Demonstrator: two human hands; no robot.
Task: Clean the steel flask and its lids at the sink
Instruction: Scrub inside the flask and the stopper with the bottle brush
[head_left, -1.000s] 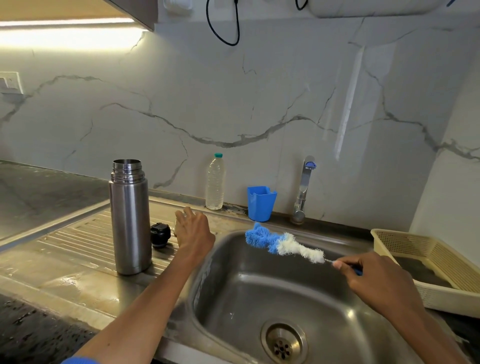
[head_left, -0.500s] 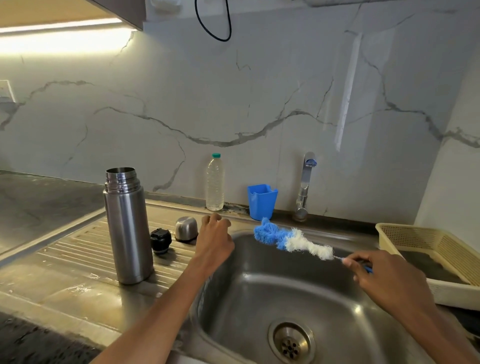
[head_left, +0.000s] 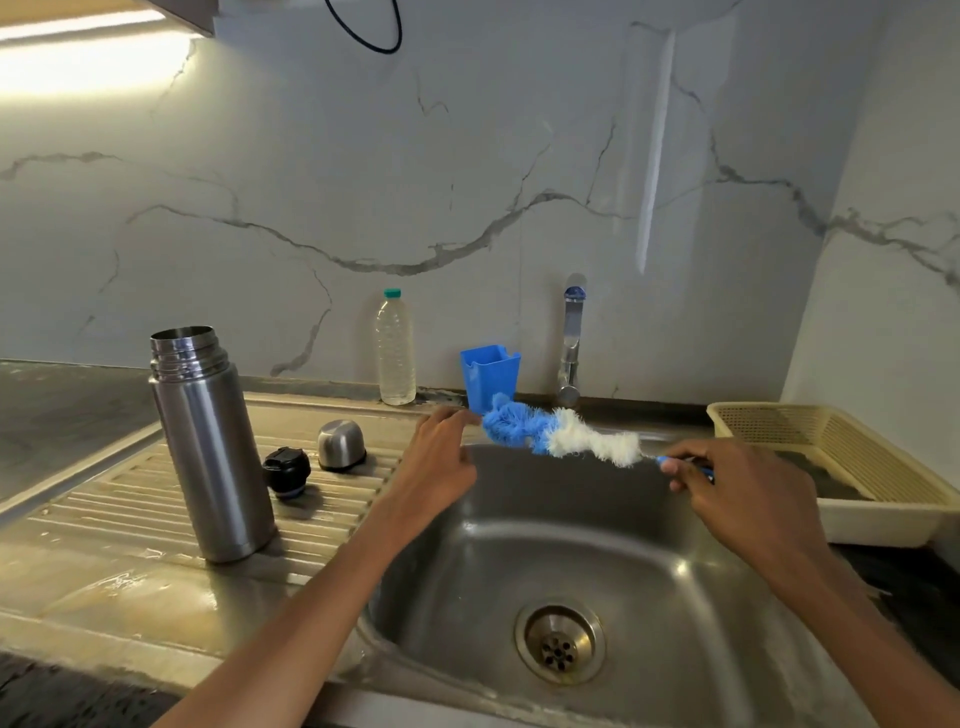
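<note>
Flask (head_left: 210, 447) upright on the drainboard's near half, left of the loosely curled, empty left hand (head_left: 441, 457); right hand (head_left: 727, 486) gripping a brush (head_left: 561, 436) stretched toward it.

The right hand (head_left: 737, 488) hides most of the bottle brush (head_left: 561, 439) handle.

A white marble-look wall (head_left: 467, 182) with grey veins backs the dark stone counter (head_left: 62, 410) and turns a corner at the right. A strip light (head_left: 78, 57) glows under a cabinet (head_left: 192, 13) at upper left. A black cable (head_left: 363, 36) loops down from above.
</note>
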